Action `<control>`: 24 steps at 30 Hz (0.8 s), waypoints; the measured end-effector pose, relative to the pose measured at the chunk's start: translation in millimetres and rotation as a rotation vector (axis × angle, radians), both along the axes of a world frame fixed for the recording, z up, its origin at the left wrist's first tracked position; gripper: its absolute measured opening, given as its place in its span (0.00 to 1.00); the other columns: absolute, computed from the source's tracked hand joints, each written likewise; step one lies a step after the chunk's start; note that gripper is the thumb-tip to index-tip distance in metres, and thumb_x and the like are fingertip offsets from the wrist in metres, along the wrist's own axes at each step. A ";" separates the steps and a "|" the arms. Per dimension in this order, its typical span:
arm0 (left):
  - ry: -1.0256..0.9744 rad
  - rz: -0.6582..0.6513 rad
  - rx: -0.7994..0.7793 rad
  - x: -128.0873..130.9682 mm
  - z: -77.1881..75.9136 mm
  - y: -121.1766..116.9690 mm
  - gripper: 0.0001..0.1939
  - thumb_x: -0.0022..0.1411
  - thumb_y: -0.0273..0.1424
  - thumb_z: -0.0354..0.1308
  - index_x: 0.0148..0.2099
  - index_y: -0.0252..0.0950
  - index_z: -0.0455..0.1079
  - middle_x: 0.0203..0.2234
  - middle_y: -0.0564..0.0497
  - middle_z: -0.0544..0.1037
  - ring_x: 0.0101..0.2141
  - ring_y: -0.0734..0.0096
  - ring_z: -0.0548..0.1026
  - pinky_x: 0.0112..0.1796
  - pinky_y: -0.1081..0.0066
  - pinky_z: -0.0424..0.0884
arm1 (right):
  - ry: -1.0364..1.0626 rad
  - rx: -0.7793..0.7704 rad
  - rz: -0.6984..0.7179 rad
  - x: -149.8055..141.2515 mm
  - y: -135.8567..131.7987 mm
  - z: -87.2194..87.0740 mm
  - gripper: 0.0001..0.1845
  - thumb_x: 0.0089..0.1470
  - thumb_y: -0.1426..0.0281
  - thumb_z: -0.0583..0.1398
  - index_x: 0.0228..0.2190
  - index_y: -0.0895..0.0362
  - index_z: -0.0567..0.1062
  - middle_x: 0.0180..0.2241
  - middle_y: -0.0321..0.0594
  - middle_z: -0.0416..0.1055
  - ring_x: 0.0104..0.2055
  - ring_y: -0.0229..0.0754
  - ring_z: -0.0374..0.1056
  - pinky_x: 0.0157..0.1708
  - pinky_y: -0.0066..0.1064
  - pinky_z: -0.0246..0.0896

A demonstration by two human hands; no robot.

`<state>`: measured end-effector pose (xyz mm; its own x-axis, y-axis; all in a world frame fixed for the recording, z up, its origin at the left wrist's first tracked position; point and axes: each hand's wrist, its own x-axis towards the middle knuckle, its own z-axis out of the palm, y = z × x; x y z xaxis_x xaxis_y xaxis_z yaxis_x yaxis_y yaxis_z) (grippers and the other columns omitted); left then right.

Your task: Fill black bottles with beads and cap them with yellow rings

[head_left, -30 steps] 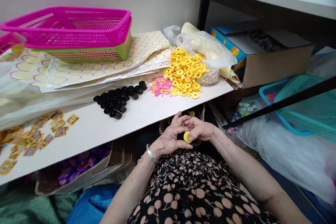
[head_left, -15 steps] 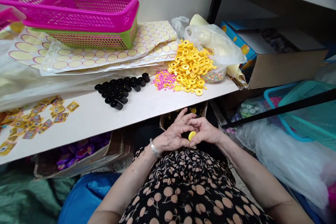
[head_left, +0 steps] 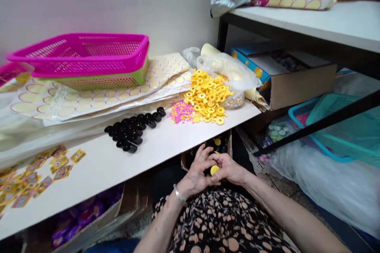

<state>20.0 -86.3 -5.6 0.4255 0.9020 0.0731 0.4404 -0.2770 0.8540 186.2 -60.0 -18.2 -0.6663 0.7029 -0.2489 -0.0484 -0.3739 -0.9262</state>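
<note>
Both my hands meet over my lap, just below the front edge of the white table (head_left: 166,142). My left hand (head_left: 197,174) and my right hand (head_left: 230,168) pinch a small yellow disc (head_left: 214,170) between their fingertips; a dark piece under it is mostly hidden by the fingers. On the table behind lie a pile of yellow rings (head_left: 208,97), a small heap of pink beads (head_left: 181,111) and a cluster of black caps (head_left: 133,128).
Stacked pink and green baskets (head_left: 86,57) rest on sticker sheets (head_left: 97,97) at the back left. Small yellow stickers (head_left: 35,172) are scattered front left. A cardboard box (head_left: 297,75) and teal baskets (head_left: 341,122) sit on the right under a shelf (head_left: 311,19). A box (head_left: 190,158) stands below the table.
My hands stay together on the yellow disc, with small finger shifts. The view has tilted, so everything sits lower in the picture now.
</note>
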 end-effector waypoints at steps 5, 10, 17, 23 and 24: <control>-0.092 0.327 0.185 -31.5 4.2 13.4 0.22 0.47 0.34 0.65 0.47 0.39 0.71 0.53 0.42 0.66 0.53 0.55 0.64 0.50 0.55 0.65 | -0.741 0.756 -0.081 -2.9 24.9 -17.3 0.21 0.44 0.68 0.61 0.43 0.58 0.70 0.40 0.45 0.68 0.42 0.47 0.62 0.40 0.36 0.57; 0.191 0.985 0.317 -88.3 11.7 42.0 0.09 0.55 0.29 0.54 0.39 0.34 0.70 0.36 0.47 0.73 0.27 0.73 0.71 0.31 0.70 0.69 | -1.247 0.999 0.078 -16.1 62.3 -29.4 0.14 0.50 0.71 0.55 0.38 0.63 0.74 0.39 0.56 0.71 0.43 0.55 0.64 0.40 0.41 0.56; 0.780 1.213 0.265 -125.9 21.8 84.4 0.14 0.58 0.38 0.50 0.34 0.32 0.67 0.29 0.43 0.71 0.31 0.61 0.70 0.32 0.67 0.63 | -1.381 0.979 0.014 -18.0 75.5 -26.6 0.15 0.53 0.73 0.53 0.40 0.63 0.74 0.42 0.57 0.70 0.44 0.53 0.65 0.41 0.38 0.56; 0.774 1.289 0.155 -130.4 20.3 108.9 0.15 0.55 0.40 0.51 0.32 0.32 0.68 0.26 0.43 0.73 0.30 0.60 0.71 0.30 0.67 0.62 | -1.242 1.089 0.014 -13.8 39.5 6.1 0.12 0.57 0.71 0.50 0.28 0.57 0.71 0.29 0.42 0.70 0.31 0.41 0.65 0.28 0.29 0.53; 0.749 1.293 0.157 -130.9 20.7 109.3 0.15 0.54 0.40 0.52 0.32 0.32 0.68 0.25 0.44 0.73 0.29 0.60 0.71 0.30 0.68 0.62 | -1.181 1.108 -0.008 -16.4 38.7 12.8 0.13 0.59 0.70 0.49 0.27 0.57 0.70 0.28 0.40 0.69 0.29 0.39 0.65 0.27 0.28 0.51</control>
<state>-110.9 23.1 15.1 -0.6548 0.6780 0.3341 0.7552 0.5686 0.3261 169.8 -21.4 -5.4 -0.4765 0.8791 0.0120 0.8504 0.4644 -0.2473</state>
